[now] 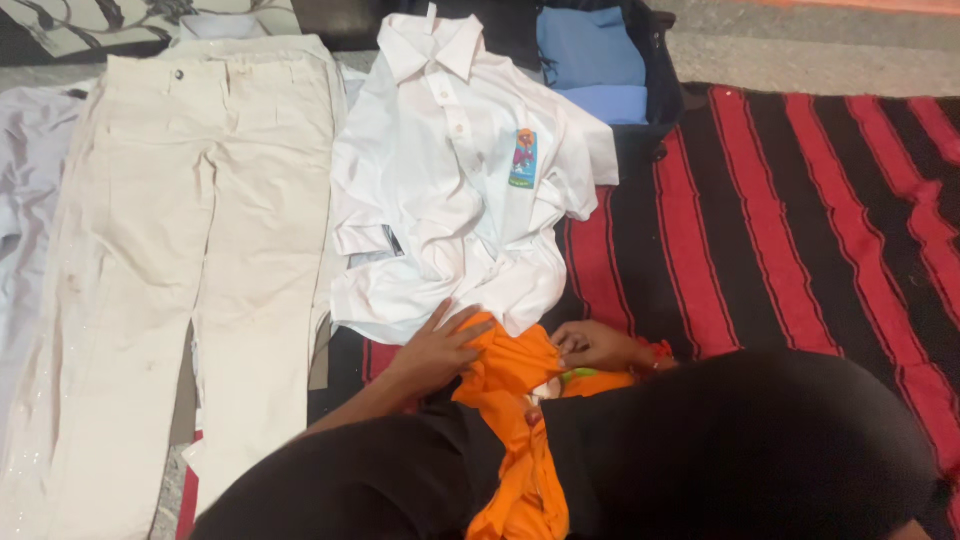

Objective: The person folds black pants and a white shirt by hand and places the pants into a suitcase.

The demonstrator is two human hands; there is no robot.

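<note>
The person is sitting on the floor and both hands are working on an orange cloth that is lying in the lap, just below the white shirt. The left hand is resting flat on top of the orange cloth, with the fingers spread fairly wide and pressing the fabric down; it is not closing around it. The right hand is pinching the edge of the same cloth, with the fingers curled narrow around a small fold. A bit of green is showing under this hand, but I cannot tell what it is.

Judging from how things are lying, part of the work with the clothes seems done. The cream trousers are lying flat and straight on the left, and the white shirt with a small coloured badge is lying beside them, touching them, though its lower part is crumpled. At the top, folded blue clothes are sitting inside a dark bag. A pale garment is showing at the far left edge. The orange cloth is bunched and not yet flat or folded, so this piece appears to be the one left. The striped red and black blanket is covering the floor on the right.
</note>
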